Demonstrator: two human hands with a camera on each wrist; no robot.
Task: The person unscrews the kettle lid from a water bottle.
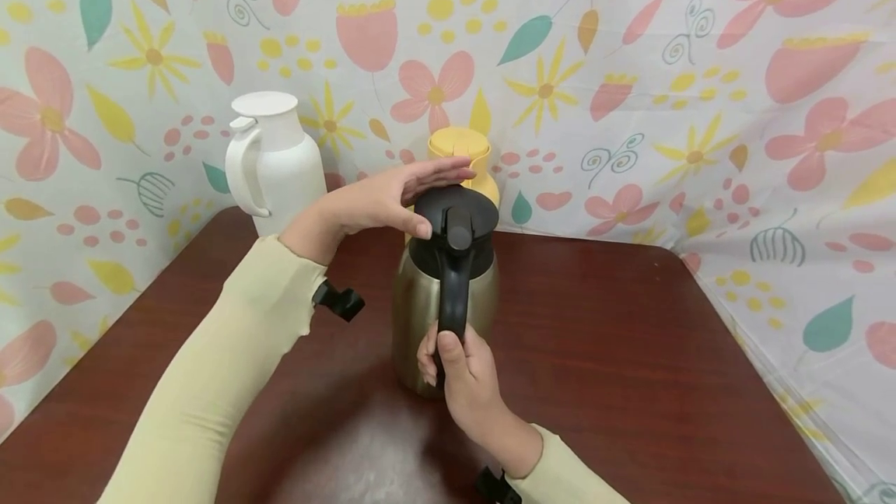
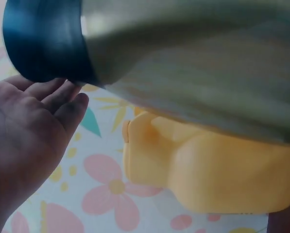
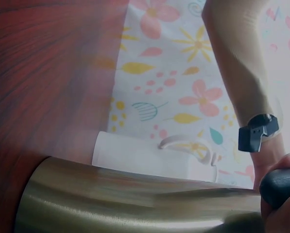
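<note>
A gold metal thermos jug (image 1: 413,309) with a black lid (image 1: 437,204) and black handle stands on the table in the head view. My right hand (image 1: 472,387) grips the lower part of that handle (image 1: 455,298), thumb lying along it. At the lid's left side, my left hand (image 1: 381,197) is spread with straight fingers, the thumb at the lid's near edge and the other fingers over its far side. The left wrist view shows the left hand (image 2: 30,131) beside the black collar (image 2: 50,39) of the jug.
Right behind the gold jug is a yellow jug (image 1: 458,144), partly hidden by it. A white jug (image 1: 283,158) with a handle stands at the back left. The dark red-brown table (image 1: 595,348) meets a flower-patterned cloth (image 1: 560,22) at the back and sides.
</note>
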